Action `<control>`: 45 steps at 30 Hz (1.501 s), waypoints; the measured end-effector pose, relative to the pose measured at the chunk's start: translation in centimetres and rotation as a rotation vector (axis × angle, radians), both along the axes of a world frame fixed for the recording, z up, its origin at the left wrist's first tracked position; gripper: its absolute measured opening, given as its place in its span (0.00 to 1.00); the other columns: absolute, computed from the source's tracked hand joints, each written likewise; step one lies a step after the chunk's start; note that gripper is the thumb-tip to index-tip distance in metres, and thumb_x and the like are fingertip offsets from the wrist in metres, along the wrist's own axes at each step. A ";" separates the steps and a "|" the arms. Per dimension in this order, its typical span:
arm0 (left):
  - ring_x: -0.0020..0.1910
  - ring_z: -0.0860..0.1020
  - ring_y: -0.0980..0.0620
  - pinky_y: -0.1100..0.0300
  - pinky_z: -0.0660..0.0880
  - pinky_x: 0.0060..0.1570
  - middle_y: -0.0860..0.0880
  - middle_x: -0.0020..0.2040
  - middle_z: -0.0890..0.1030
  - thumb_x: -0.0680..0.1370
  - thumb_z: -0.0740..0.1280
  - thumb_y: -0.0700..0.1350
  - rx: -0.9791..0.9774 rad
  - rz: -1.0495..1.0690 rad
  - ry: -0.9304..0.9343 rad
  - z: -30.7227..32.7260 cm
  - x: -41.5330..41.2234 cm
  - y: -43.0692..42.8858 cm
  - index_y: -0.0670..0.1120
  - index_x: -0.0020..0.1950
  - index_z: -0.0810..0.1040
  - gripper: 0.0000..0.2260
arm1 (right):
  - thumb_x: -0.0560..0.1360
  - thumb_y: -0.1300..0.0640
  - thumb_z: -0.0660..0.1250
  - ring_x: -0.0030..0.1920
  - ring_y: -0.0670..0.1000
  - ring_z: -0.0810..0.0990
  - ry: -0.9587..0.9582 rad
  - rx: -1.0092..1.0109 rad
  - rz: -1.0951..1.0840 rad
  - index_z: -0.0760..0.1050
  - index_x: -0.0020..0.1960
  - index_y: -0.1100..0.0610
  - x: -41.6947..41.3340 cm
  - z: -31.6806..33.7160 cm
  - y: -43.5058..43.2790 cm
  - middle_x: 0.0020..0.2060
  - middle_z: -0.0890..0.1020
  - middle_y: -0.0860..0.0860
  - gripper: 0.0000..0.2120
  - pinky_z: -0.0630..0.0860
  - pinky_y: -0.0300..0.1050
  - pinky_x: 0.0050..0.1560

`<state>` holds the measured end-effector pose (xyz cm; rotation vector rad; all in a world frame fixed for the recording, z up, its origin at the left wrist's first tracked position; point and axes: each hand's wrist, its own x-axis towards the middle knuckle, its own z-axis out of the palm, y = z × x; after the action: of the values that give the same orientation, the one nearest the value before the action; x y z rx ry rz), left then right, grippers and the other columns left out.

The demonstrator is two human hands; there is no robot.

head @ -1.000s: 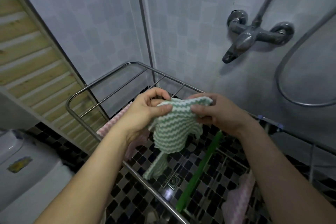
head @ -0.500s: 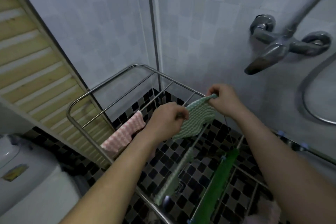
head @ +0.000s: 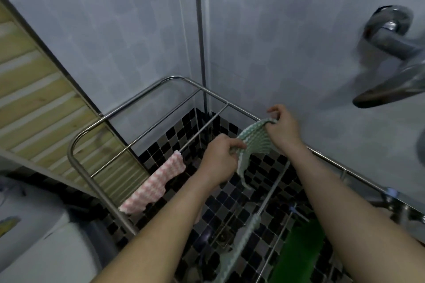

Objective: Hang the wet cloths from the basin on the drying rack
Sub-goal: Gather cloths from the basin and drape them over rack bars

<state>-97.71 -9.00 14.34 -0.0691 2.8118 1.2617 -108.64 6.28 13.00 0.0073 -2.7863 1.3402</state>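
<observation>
A green-and-white striped cloth (head: 254,139) is stretched between my two hands above the far rungs of the steel drying rack (head: 92,138). My left hand (head: 218,161) grips its near edge and my right hand (head: 281,127) pinches its far corner close to the wall. A pink-and-white cloth (head: 154,186) hangs over a rung at the rack's left. Another green striped cloth (head: 239,250) is draped over a rung nearer me, and a solid green cloth (head: 299,255) hangs further right. The basin is out of view.
Tiled walls meet in a corner just behind the rack. A chrome shower mixer tap (head: 391,60) juts from the right wall. A slatted wooden panel (head: 39,108) stands at the left, and a white appliance (head: 41,241) sits at the lower left. The floor is black mosaic tile.
Both hands carried the green striped cloth away from me toward the wall and lower over the rack's far rungs, spreading it out. The view swung left and down.
</observation>
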 end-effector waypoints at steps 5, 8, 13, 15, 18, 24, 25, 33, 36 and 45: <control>0.42 0.69 0.61 0.75 0.65 0.44 0.52 0.50 0.70 0.77 0.62 0.33 -0.030 0.207 0.048 -1.0 -1.5 -2.1 0.46 0.59 0.81 0.16 | 0.71 0.70 0.62 0.46 0.52 0.73 0.029 0.013 0.149 0.70 0.68 0.55 -2.2 0.5 -2.7 0.45 0.73 0.51 0.26 0.71 0.45 0.51; 0.54 0.73 0.51 0.64 0.69 0.53 0.47 0.60 0.69 0.77 0.61 0.33 -0.120 0.195 -0.112 -2.2 -1.7 -3.2 0.47 0.66 0.76 0.20 | 0.72 0.69 0.66 0.55 0.54 0.74 -0.058 0.030 0.274 0.65 0.72 0.55 -2.7 -0.6 -3.8 0.54 0.74 0.55 0.31 0.71 0.45 0.57; 0.55 0.77 0.52 0.63 0.70 0.52 0.49 0.60 0.76 0.80 0.64 0.46 -0.171 0.124 -0.110 -3.1 -0.3 -2.9 0.49 0.65 0.76 0.14 | 0.74 0.64 0.64 0.60 0.58 0.78 -0.085 0.248 0.059 0.77 0.63 0.60 -1.9 -3.9 -1.7 0.60 0.80 0.59 0.18 0.72 0.45 0.57; 0.49 0.77 0.55 0.61 0.72 0.48 0.52 0.53 0.81 0.79 0.65 0.50 -0.166 0.075 -0.140 -3.1 0.3 -2.5 0.50 0.61 0.78 0.12 | 0.74 0.62 0.63 0.56 0.59 0.80 -0.064 0.219 -0.022 0.80 0.58 0.61 -1.5 -4.1 -1.4 0.55 0.83 0.59 0.14 0.73 0.44 0.52; 0.46 0.80 0.53 0.59 0.76 0.46 0.52 0.48 0.83 0.79 0.66 0.49 -0.189 0.072 -0.135 -3.6 0.6 -1.9 0.50 0.56 0.81 0.09 | 0.75 0.60 0.65 0.51 0.59 0.81 -0.091 0.216 -0.036 0.82 0.52 0.60 -1.4 -3.9 -1.7 0.49 0.84 0.59 0.10 0.72 0.44 0.46; 0.54 0.80 0.50 0.58 0.75 0.54 0.48 0.56 0.83 0.80 0.65 0.43 -0.218 0.079 -0.079 -3.8 -0.2 -1.3 0.46 0.60 0.80 0.10 | 0.76 0.62 0.61 0.46 0.62 0.80 -0.086 0.388 0.003 0.80 0.45 0.65 -1.5 -3.6 -2.0 0.44 0.83 0.62 0.10 0.71 0.46 0.40; 0.54 0.80 0.50 0.59 0.75 0.52 0.48 0.56 0.83 0.80 0.64 0.42 -0.221 0.081 -0.069 -3.9 -0.2 -1.2 0.46 0.59 0.81 0.10 | 0.77 0.62 0.60 0.47 0.62 0.80 -0.088 0.432 0.010 0.80 0.46 0.65 -1.5 -3.7 -1.9 0.46 0.83 0.63 0.11 0.69 0.45 0.40; 0.50 0.78 0.51 0.62 0.69 0.46 0.50 0.51 0.79 0.80 0.64 0.45 -0.260 0.070 0.001 -4.2 0.3 -1.5 0.48 0.57 0.81 0.09 | 0.78 0.60 0.61 0.52 0.60 0.79 -0.033 0.397 -0.002 0.78 0.58 0.59 -0.7 -3.8 -1.4 0.52 0.82 0.59 0.12 0.67 0.44 0.43; 0.49 0.79 0.52 0.63 0.71 0.46 0.50 0.52 0.81 0.79 0.65 0.49 -0.276 0.068 0.005 -4.4 0.7 -1.4 0.49 0.59 0.80 0.10 | 0.78 0.63 0.61 0.53 0.60 0.80 0.014 0.409 0.159 0.80 0.60 0.57 -0.7 -3.9 -1.5 0.54 0.83 0.58 0.14 0.74 0.45 0.48; 0.48 0.76 0.50 0.60 0.68 0.44 0.50 0.50 0.77 0.79 0.65 0.47 -0.349 0.005 0.029 -4.7 0.6 -1.1 0.48 0.58 0.77 0.09 | 0.77 0.63 0.61 0.56 0.60 0.80 0.001 0.397 0.137 0.78 0.62 0.56 -0.5 -3.9 -1.4 0.56 0.82 0.58 0.16 0.74 0.47 0.54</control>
<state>-97.07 -10.07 9.61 -0.0731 3.0235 0.7634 -109.18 4.84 9.05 0.2168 -3.0460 0.7822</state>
